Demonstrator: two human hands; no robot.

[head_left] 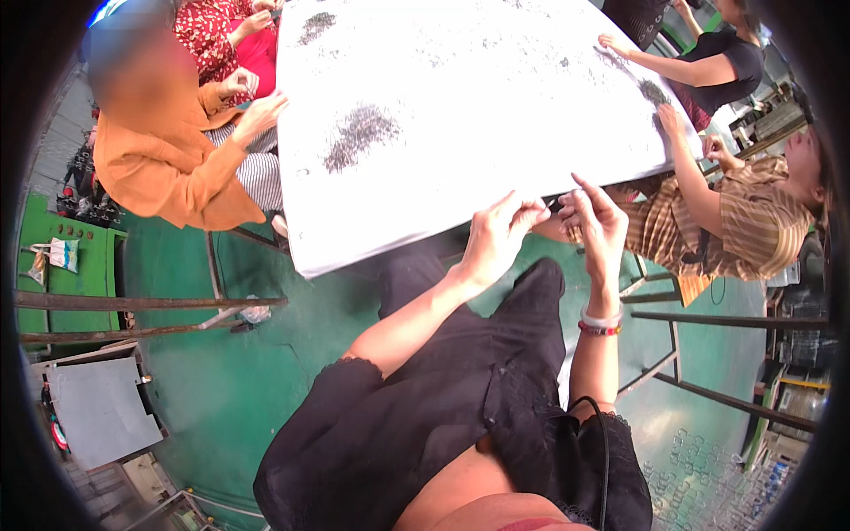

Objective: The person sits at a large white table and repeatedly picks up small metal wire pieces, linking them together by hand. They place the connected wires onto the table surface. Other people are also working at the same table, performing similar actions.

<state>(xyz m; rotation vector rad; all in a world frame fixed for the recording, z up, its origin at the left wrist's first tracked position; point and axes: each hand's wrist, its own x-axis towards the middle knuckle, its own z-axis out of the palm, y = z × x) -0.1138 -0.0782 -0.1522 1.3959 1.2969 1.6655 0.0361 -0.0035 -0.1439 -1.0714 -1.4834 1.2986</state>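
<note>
**A:** Wearer's left hand [498,237] and right hand [591,219] sit together at the near edge of the white table [460,80]. Both half curled, fingertips pinched toward each other. Something tiny seems to be between them, too small to make out, so what each holds can't be told. Right index finger sticks up.

**B:** Where's the material?

**A:** Dark small parts [359,134] heaped left of the table's middle, well apart from the wearer's hands. A smaller dark patch [315,25] near the far left edge, another heap [653,90] at the right edge under a co-worker's hand [668,118].

**B:** Risks?

**A:** The hands are working over the table's edge, partly off it (green floor [221,389] and black clothing straight below). Any slip of the pinch likely drops the piece into the lap or onto the floor, hard to find there. Also a person in an orange top [164,168] rests hands at the left edge; a knock to the table could scatter the loose heaps.

**B:** Bracelets [600,323] on the right wrist could snag too?

**A:** Possibly, low odds.
</note>
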